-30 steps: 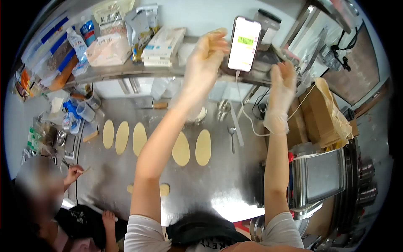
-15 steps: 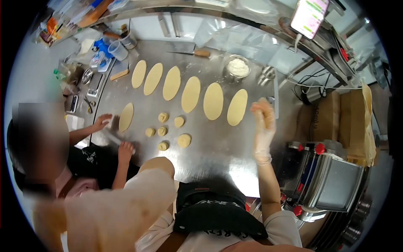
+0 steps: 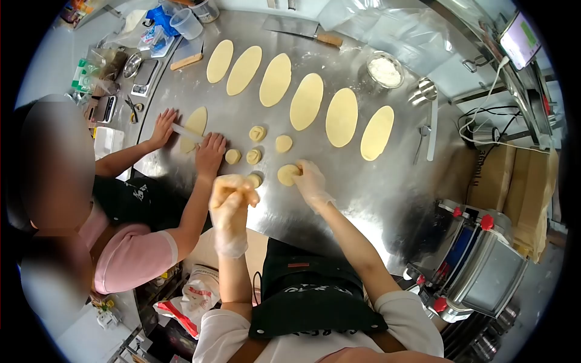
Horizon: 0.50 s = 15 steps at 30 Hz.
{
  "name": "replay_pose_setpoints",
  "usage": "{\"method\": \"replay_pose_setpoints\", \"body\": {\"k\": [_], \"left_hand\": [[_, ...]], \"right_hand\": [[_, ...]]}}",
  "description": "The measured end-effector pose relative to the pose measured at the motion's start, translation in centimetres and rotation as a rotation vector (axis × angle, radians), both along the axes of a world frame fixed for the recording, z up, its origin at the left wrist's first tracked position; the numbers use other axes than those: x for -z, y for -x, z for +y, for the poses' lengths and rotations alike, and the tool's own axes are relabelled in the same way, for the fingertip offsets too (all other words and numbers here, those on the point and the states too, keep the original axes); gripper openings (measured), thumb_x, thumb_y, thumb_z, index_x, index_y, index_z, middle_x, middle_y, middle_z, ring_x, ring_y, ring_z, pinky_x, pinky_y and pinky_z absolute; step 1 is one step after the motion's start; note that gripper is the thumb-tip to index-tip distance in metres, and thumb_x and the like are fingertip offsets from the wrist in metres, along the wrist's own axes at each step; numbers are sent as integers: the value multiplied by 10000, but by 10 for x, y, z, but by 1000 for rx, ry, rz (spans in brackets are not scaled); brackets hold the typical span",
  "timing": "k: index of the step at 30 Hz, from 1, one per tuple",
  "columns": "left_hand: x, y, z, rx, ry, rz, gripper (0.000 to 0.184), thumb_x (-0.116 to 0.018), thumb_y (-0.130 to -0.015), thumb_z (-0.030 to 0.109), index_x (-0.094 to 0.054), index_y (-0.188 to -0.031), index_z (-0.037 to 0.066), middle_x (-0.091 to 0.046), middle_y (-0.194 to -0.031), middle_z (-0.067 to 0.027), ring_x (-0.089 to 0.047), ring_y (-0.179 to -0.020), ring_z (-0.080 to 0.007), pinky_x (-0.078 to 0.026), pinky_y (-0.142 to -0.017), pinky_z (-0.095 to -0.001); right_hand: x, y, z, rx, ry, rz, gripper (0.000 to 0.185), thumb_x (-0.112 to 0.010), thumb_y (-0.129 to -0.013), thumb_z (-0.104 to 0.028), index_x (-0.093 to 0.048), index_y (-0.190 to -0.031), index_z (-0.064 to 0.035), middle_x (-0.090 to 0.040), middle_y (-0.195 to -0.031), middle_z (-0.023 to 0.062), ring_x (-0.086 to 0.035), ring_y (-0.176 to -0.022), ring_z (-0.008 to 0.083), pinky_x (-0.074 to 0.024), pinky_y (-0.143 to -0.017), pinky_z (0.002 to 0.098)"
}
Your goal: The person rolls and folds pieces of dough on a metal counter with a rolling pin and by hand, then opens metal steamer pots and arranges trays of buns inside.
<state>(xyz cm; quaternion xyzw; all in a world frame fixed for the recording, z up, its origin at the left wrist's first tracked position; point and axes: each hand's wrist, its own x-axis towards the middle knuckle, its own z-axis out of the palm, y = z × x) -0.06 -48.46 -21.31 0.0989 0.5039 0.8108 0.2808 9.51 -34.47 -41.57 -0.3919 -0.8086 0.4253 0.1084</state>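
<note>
My right hand [image 3: 313, 185], in a clear glove, has its fingertips closed on the edge of a flattened round dough piece [image 3: 287, 175] lying on the steel table. My left hand [image 3: 233, 199], gloved too, is raised at the near edge with curled fingers; whether anything is inside cannot be seen. Just behind it a dough piece [image 3: 255, 180] is partly hidden. Farther back lie several small dough rounds, among them a coiled one [image 3: 257, 134] and a smooth one [image 3: 283, 143]. A row of several rolled-out dough ovals [image 3: 306, 101] stretches across the table.
At left, a co-worker's hands [image 3: 210, 154] press a white rolling pin [image 3: 187, 133] over a dough oval [image 3: 196, 121]. A cleaver [image 3: 330, 39] and a bowl of flour [image 3: 385, 69] are at the back. A dough-rolling machine [image 3: 484, 266] stands at right.
My right hand has come from the right side of the table to the dough round. My left hand now shows, curled, at the near edge. The co-worker's rolling pin has moved onto the left oval.
</note>
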Motion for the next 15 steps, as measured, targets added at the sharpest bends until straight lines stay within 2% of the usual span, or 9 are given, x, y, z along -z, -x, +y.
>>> {"method": "replay_pose_setpoints", "body": {"k": [3,6,9,12,13,15], "left_hand": [[54,3,-8,95,54,-120,130,-542,-938,-23,-582,-1046,38,-653,-999,-105,-602,-782,-175,-466,-765,-293],[103,5,-8,117,166,-97,111,-546,-946,-23,-593,-1017,48,-666,-1001,-102,-603,-799,-152,-481,-768,-288],[113,3,2,91,266,-94,85,-562,-947,-5,-601,-994,55,-670,-996,-88,-607,-812,-142,-487,-767,-287],[120,-5,11,104,306,-101,82,-565,-955,9,-594,-1006,66,-663,-991,-76,-608,-809,-139,-487,-769,-284],[128,-10,14,140,316,-106,85,-563,-957,8,-594,-1007,69,-660,-995,-74,-607,-810,-138,-487,-765,-281],[153,-29,21,212,338,-115,91,-561,-960,6,-592,-1010,75,-654,-1003,-70,-604,-813,-135,-486,-757,-276]], "right_hand": [[-5,19,-5,-55,3,-203,223,-709,-812,-162,-656,-1009,-70,-640,-993,121,-614,-983,333,-510,-812,431],[-4,20,-33,-43,-129,-65,174,-713,-812,-163,-654,-948,-71,-628,-962,133,-616,-943,334,-505,-797,444],[-27,0,-59,-119,165,44,132,-682,-840,-133,-651,-944,-58,-636,-971,151,-631,-931,330,-509,-789,438],[-49,-50,-46,-76,263,160,170,-650,-873,-104,-640,-1032,-45,-650,-1005,162,-646,-932,319,-515,-797,407],[-48,-75,-33,-95,255,179,214,-623,-898,-101,-632,-1104,-42,-664,-1027,156,-652,-938,314,-518,-813,367],[-20,-121,-6,-155,359,168,247,-626,-899,-115,-627,-1134,-39,-667,-1037,151,-654,-928,305,-515,-821,356]]}}
